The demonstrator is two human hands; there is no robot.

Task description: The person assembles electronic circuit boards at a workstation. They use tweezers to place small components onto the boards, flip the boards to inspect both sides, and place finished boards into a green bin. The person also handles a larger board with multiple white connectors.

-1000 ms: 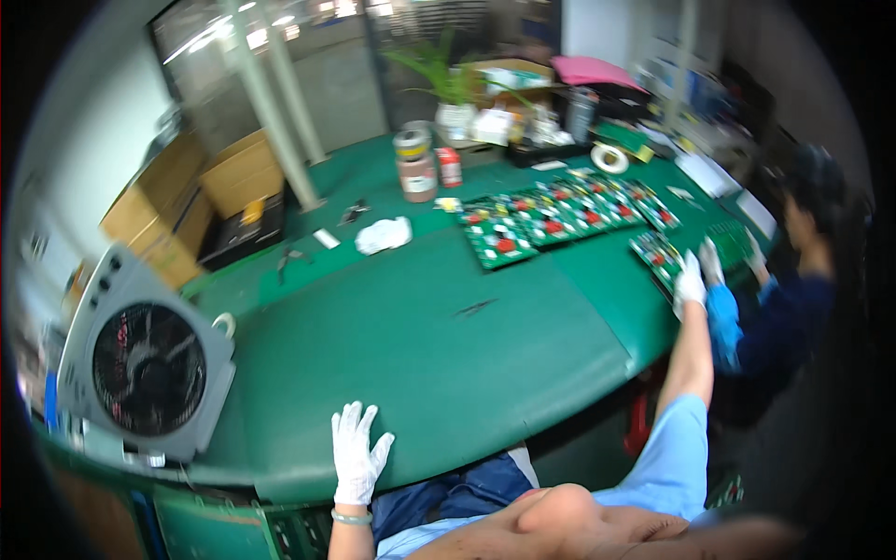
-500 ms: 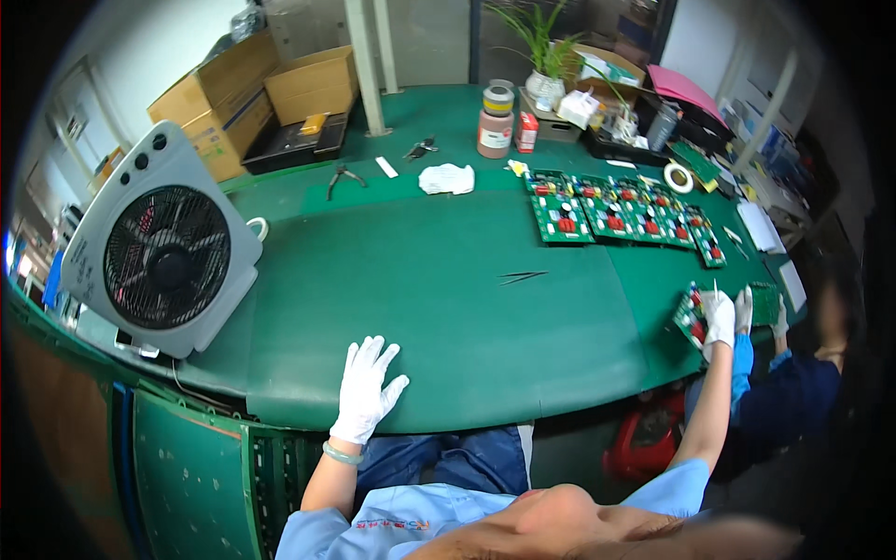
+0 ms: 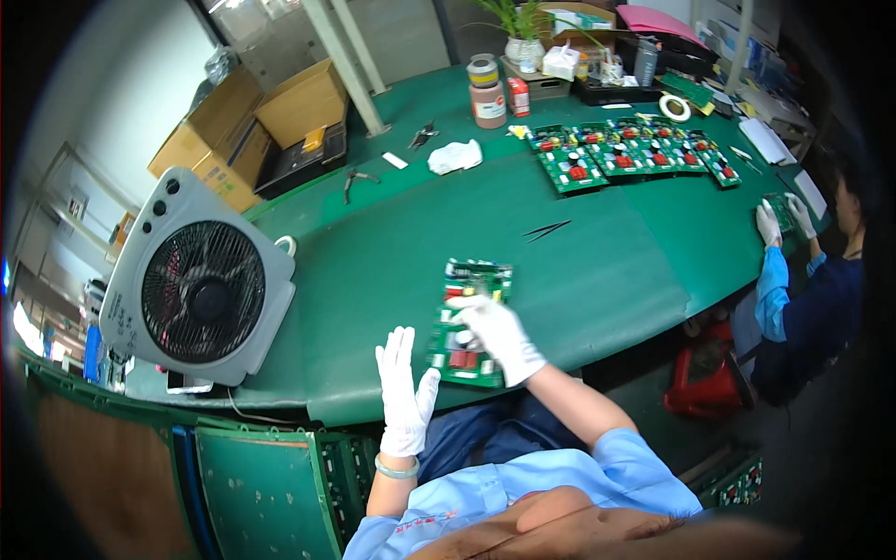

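Circuit board (image 3: 459,349), rectangular, component-studded

Left hand (image 3: 403,399), seven o'clock: matt cloth glove (image 3: 400,427). Right hand (image 3: 502,336), five o'clock: same cloth. Circuit board (image 3: 452,319), six o'clock: glossy-looking, components (image 3: 463,358) plastic-looking. Bench mat (image 3: 597,271): smooth, faint sheen. Fan (image 3: 201,289), nine o'clock: matt plastic casing. Boxes (image 3: 205,140), ten o'clock: matt cardboard. Bangle (image 3: 397,470), seven o'clock: smooth, polished.

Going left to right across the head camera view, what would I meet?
Grey boxy plastic fan, white-gloved left hand, green rectangular circuit board with red parts under the white-gloved right hand, black tweezers, white ring-shaped tape roll, co-worker's white-gloved hands.
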